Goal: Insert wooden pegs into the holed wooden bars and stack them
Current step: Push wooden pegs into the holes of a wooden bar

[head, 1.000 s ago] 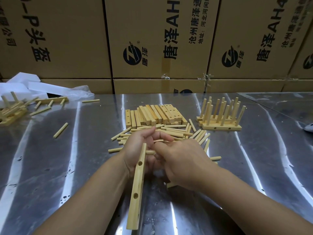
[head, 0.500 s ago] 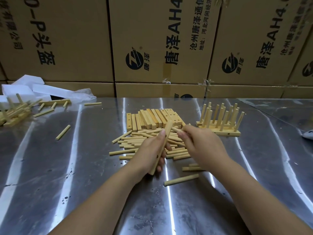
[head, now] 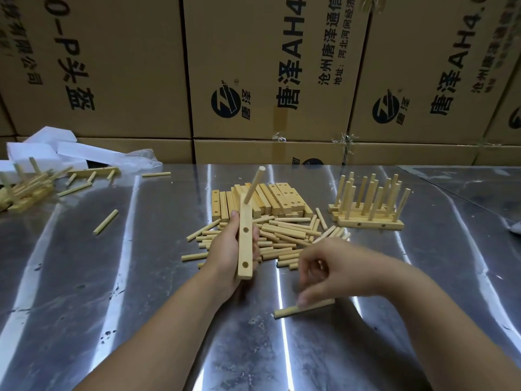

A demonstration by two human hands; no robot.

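A wall of printed cardboard boxes [head: 112,66] is seen behind a reflective metal table [head: 84,277]. At the right, a finished stack [head: 369,222] of pegged bars is set down. At the centre, unfilled holed bars [head: 284,197] are piled, with loose pegs [head: 284,231] scattered just in front of them.

One bar [head: 244,241] is held nearly upright above the pegs, wrapped along its lower half by the left hand [head: 225,255]. One peg [head: 255,184] is already seated in its top hole, and two holes are left open.

A single peg [head: 315,305] lies alone on the metal, touched by a fingertip of the right hand [head: 338,266].

The pieces are judged light, stiff and smooth. The round pegs are likely to roll on the slick surface and are best pinched at mid-length. The bar is best gripped by its long sides, clear of the holes.

The right hand is blurred, so it cannot be told whether the peg is pinched. A further heap [head: 25,190] of wooden parts is cut off at the left edge.
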